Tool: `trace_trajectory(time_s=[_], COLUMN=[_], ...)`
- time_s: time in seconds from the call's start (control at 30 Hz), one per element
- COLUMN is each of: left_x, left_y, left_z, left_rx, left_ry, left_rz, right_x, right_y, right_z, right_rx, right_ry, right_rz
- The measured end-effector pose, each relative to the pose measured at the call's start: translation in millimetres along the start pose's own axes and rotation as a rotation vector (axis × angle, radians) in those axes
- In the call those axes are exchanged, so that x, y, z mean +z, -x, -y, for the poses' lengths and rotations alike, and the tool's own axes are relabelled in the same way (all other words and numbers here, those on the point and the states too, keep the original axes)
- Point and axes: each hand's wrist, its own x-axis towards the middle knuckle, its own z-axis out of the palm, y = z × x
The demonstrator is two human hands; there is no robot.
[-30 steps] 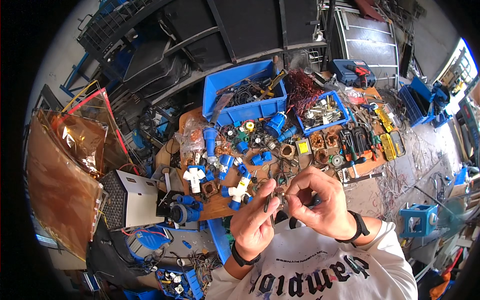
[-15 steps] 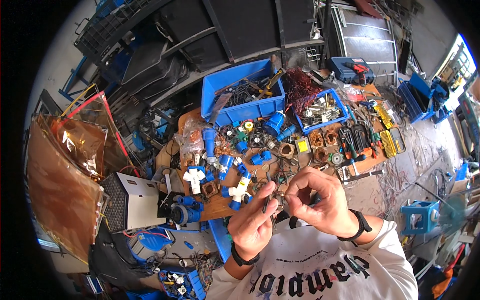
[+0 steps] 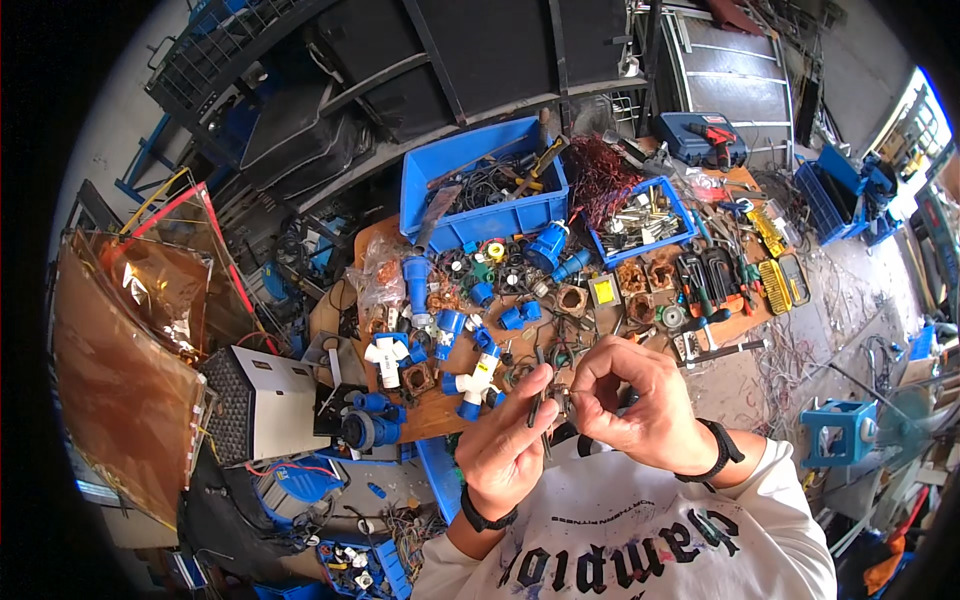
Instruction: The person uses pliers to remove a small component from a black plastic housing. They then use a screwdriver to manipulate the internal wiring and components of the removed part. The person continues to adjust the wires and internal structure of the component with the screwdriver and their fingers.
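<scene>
My left hand point(image 3: 503, 442) is held above the near edge of the workbench, fingers together and pointing up. Against its fingers is a thin dark rod-like piece point(image 3: 537, 408), whose exact kind I cannot make out. Close beside it, my right hand point(image 3: 640, 398) has thumb and forefinger pressed together in a ring; what they pinch is too small to name. The fingertips of the two hands are a short gap apart. Beyond my left hand lie a white-and-blue branching plug connector point(image 3: 484, 372) and a blue cylindrical connector point(image 3: 449, 335).
On the wooden bench point(image 3: 436, 413) a blue crate point(image 3: 490, 222) holds cables and tools. Right of it stand a blue tray point(image 3: 655, 243) of metal parts and a bundle of reddish wire point(image 3: 601, 178). Pliers point(image 3: 713, 277) lie farther right. A blue stool point(image 3: 838, 435) stands on the floor.
Both hands keep nearly the same place and pose, with the right fingertips still pinched. The view has shifted very slightly.
</scene>
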Motion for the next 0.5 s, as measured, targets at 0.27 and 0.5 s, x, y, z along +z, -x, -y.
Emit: trace_trajectory(time_s=[0.27,0.5], left_x=[0.0,16.5], left_y=[7.3,13.5], left_z=[12.3,20.4], left_rx=[-0.013,-0.049], left_ry=[0.007,0.126], left_rz=[0.031,0.041], right_x=[0.8,-5.1], right_y=[-0.2,8.3], right_z=[-7.8,-15.9], right_rx=[0.021,0.156], right_ry=[-0.002,-0.032], right_rz=[-0.042,-0.064])
